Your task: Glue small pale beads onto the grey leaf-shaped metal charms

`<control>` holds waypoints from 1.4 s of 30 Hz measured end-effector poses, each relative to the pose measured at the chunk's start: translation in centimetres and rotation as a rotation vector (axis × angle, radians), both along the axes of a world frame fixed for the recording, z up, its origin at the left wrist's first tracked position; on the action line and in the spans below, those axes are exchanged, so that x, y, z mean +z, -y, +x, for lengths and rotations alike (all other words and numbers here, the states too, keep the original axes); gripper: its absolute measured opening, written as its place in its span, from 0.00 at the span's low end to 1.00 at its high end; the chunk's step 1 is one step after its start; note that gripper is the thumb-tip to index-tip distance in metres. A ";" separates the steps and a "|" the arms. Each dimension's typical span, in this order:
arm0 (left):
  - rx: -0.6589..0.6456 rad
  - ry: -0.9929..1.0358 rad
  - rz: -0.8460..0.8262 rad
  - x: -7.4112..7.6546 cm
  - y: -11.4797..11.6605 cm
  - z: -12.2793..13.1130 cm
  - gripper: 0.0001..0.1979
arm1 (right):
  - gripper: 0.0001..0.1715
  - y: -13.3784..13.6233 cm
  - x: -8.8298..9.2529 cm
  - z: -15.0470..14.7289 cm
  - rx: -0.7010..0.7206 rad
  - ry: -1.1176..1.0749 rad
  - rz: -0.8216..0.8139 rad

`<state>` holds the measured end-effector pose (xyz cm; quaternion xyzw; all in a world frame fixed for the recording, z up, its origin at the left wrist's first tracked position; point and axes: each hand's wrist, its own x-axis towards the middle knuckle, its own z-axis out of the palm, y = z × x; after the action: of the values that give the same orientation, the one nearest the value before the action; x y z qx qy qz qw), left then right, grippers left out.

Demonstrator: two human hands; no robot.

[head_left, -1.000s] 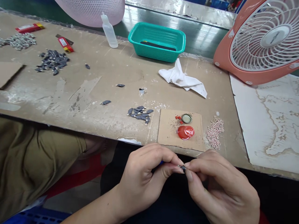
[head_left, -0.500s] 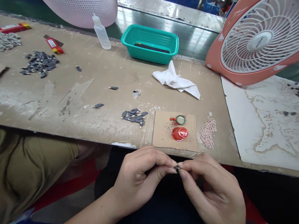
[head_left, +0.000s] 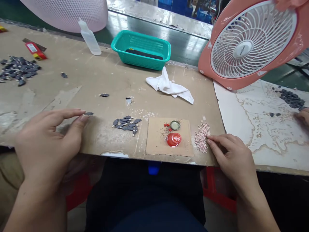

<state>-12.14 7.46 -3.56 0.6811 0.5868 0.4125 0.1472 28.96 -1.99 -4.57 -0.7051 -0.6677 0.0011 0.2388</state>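
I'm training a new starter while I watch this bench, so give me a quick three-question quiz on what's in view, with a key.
1. Which is nearer the pile of pink beads: the person's left hand or right hand?
2. True or false: the white cloth lies inside the teal plastic basket.
3. What sits just above the red cap on the cardboard square?
A) a crimped bottle cap
B) a squeeze bottle
C) a fan

Key: 1. Right hand. 2. False, it lies on the bench outside the basket. 3. A.

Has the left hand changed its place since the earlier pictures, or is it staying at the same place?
Yes. The left hand moved left, away from the cardboard square, which it was close below before.
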 end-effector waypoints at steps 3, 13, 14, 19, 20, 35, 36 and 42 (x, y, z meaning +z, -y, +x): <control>0.171 -0.281 0.092 0.2 -0.2 0.2 0.19 | 0.13 -0.3 0.0 0.0 0.020 -0.008 -0.012; -0.238 0.138 0.438 1.8 5.3 9.6 0.22 | 0.08 1.4 -0.1 -1.6 -0.151 -0.298 0.218; -0.324 0.197 0.391 2.2 5.9 10.4 0.20 | 0.08 1.7 0.1 -2.1 -0.161 -0.345 0.231; -0.692 0.606 -0.221 3.4 7.7 13.3 0.06 | 0.12 2.9 2.3 -6.1 0.079 -1.084 0.126; -0.710 0.679 -0.386 3.4 7.9 13.7 0.04 | 0.12 3.1 2.7 -7.1 0.133 -1.216 0.096; -0.607 1.139 -1.091 2.6 8.3 13.8 0.22 | 0.07 4.2 1.8 -10.5 0.325 -0.833 0.099; -0.601 1.098 -1.066 2.6 8.3 13.7 0.22 | 0.07 4.1 1.9 -10.5 0.325 -0.827 0.100; -0.660 0.866 -0.908 2.6 8.4 13.0 0.18 | 0.09 3.6 2.4 -10.3 0.345 -0.851 0.013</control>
<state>0.91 -0.93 -0.93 0.4693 0.3525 0.2950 0.7539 18.69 -5.64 -2.18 -0.5191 -0.6177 0.3263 0.4925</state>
